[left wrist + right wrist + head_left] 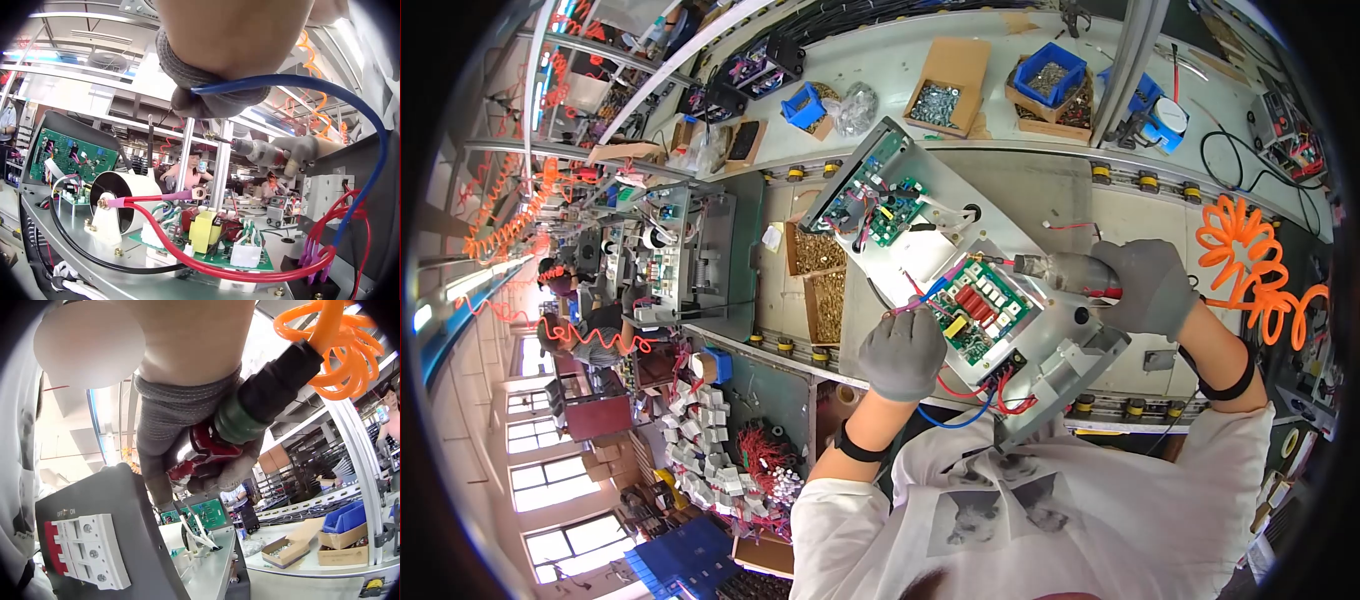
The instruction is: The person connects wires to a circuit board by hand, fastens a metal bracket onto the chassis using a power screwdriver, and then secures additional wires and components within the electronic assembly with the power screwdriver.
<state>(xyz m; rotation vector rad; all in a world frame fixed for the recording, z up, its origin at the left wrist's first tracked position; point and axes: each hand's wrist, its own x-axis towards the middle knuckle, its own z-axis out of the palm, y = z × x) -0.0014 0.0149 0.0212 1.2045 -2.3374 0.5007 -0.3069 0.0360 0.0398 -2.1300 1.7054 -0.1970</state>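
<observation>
My gloved left hand [903, 355] is over the near-left edge of an open metal chassis [1050, 345], gripping a blue cable [375, 137] that loops to the chassis's end. A pneumatic screwdriver [1050, 268] fills my gloved right hand [1148, 288], fingers curled round its body. Its bit points left, toward the left hand, above a green circuit board [980, 305]. In the left wrist view, a red cable [187, 257] ends in a ring lug beside a white hollow cylinder [134, 194]. The right wrist view shows a white breaker switch [94, 550] on the dark end panel.
An orange coiled hose [1240, 255] hangs at the right. On the back bench stand blue bins [1050, 72] and a cardboard box [945, 90] of small hardware. Trays of brass-coloured parts [825, 305] lie left of the chassis. Another unit [700, 250] sits further along the line.
</observation>
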